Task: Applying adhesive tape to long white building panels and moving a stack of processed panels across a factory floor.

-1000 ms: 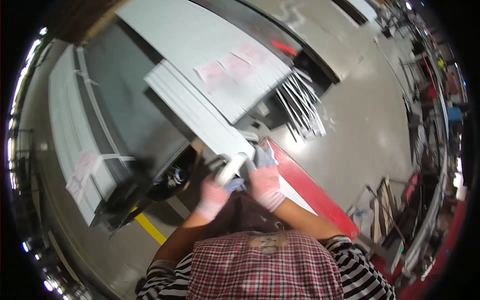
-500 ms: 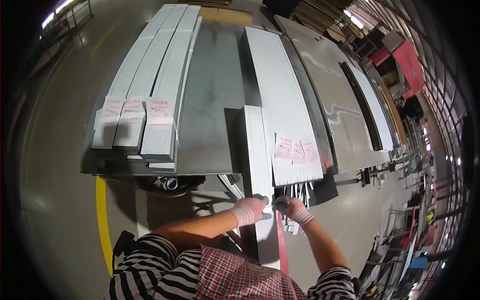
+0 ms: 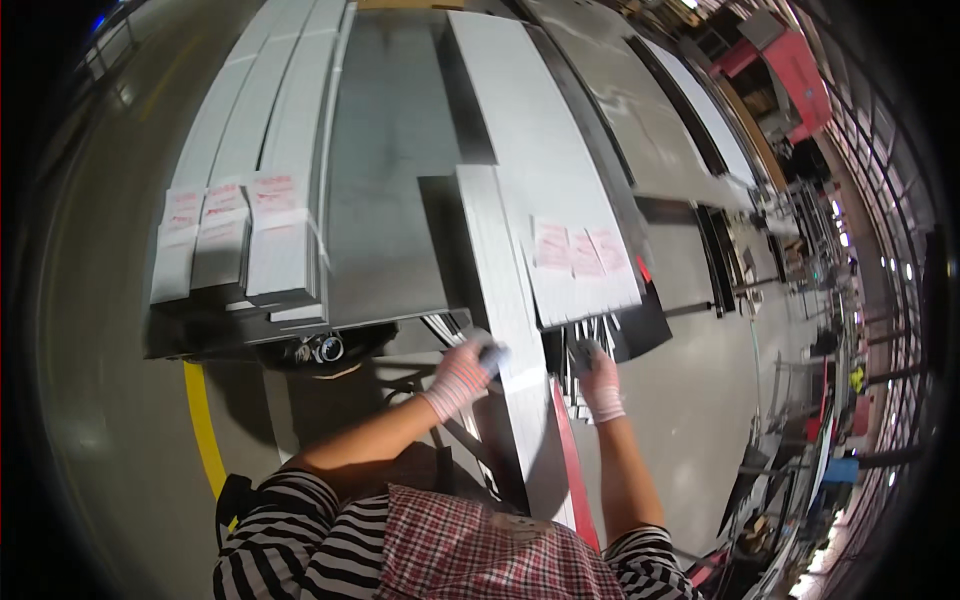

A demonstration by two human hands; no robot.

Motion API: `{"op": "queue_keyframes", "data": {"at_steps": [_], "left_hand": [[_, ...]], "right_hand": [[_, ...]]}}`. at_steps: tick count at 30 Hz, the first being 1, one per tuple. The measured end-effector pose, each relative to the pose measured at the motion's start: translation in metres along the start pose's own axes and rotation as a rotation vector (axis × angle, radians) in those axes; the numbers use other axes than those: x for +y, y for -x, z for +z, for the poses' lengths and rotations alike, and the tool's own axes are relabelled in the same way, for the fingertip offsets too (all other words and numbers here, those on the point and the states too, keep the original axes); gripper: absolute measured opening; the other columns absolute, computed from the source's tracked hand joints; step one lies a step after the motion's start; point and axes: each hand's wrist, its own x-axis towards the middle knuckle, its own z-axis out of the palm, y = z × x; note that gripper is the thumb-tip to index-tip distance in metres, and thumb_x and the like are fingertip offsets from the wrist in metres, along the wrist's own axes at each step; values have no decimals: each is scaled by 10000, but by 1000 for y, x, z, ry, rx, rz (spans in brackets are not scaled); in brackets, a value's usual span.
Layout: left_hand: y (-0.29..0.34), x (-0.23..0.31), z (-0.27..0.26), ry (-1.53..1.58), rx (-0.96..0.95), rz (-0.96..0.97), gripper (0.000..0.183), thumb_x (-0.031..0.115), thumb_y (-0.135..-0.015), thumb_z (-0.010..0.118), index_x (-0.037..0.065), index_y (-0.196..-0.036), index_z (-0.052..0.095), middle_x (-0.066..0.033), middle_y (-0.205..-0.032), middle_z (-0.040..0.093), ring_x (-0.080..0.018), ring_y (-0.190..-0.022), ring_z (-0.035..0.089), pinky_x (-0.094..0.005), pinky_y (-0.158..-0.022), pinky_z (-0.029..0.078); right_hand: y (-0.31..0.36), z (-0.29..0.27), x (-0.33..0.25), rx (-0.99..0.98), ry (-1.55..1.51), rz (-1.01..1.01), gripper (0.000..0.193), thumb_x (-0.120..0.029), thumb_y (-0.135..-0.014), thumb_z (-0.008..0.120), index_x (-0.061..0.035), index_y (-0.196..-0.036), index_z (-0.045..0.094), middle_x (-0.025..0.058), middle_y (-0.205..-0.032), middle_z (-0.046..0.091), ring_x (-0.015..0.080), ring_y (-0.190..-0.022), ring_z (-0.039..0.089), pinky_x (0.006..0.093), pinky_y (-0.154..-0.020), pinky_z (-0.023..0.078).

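A long, narrow stack of white strips [image 3: 515,300] runs from the metal table toward me, with a thin whitish band across it near my hands. My left hand [image 3: 462,378], in a pink-and-white striped glove with grey fingertips, is at the stack's left side; motion smears its fingers. To the right, apart from the stack, my right hand [image 3: 601,383] wears a matching glove beside thin hanging strips [image 3: 577,395]. Its fingers are blurred too, so any grip is unclear. A wider white stack [image 3: 560,170] with red-printed paper slips [image 3: 570,250] lies beyond my right hand.
Three tall bundles of white strips [image 3: 285,130], each with a printed slip, stand on the left of the grey metal table [image 3: 385,200]. A red strip [image 3: 572,460] runs along the near stack. Another table [image 3: 610,80] stands at the right; a yellow floor line [image 3: 203,430] lies left.
My hands were together at the band on the narrow stack. They have since moved apart, left hand to the left, right hand to the right. The view has tilted lower.
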Motion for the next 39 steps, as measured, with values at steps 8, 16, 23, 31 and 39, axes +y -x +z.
{"op": "queue_keyframes", "data": {"at_steps": [8,16,23,31,39], "left_hand": [[125,-23,65,-5,-166,-279,657,466,-927,657,25,-1379,475,-242,-1326,591,-388,-1262,552,-418,-1050,427],[102,-31,72,-21,-104,-365,948,647,-820,688,-41,-1405,399,-285,-1307,564,-407,-1254,529,-430,-1044,427],[98,-6,42,306,-143,-154,625,353,-818,833,76,-1238,463,-88,-979,591,-126,-771,569,-286,-671,539],[58,94,-3,589,-501,-198,183,3,-887,667,17,-1067,634,-44,-807,658,-129,-703,637,-272,-661,531],[26,-36,5,424,-452,-370,305,210,-976,646,14,-1209,630,-73,-1073,690,-159,-951,658,-313,-815,556]], "right_hand": [[129,1,-7,-102,97,107,189,-194,-947,606,-44,-1060,623,265,-941,671,480,-934,620,497,-774,509],[99,22,65,-80,-165,88,123,-37,-941,587,-23,-1058,622,146,-918,687,211,-868,647,359,-776,513],[63,-60,-18,-78,-177,-170,234,-16,-894,605,-81,-1118,628,126,-868,655,229,-725,617,342,-721,512],[30,-79,-144,-853,384,-503,585,-18,-836,578,-193,-1387,491,140,-883,650,329,-837,680,432,-716,549],[-69,3,56,-678,367,-258,218,-167,-875,702,-29,-1043,688,174,-951,696,354,-829,671,418,-753,529]]}}
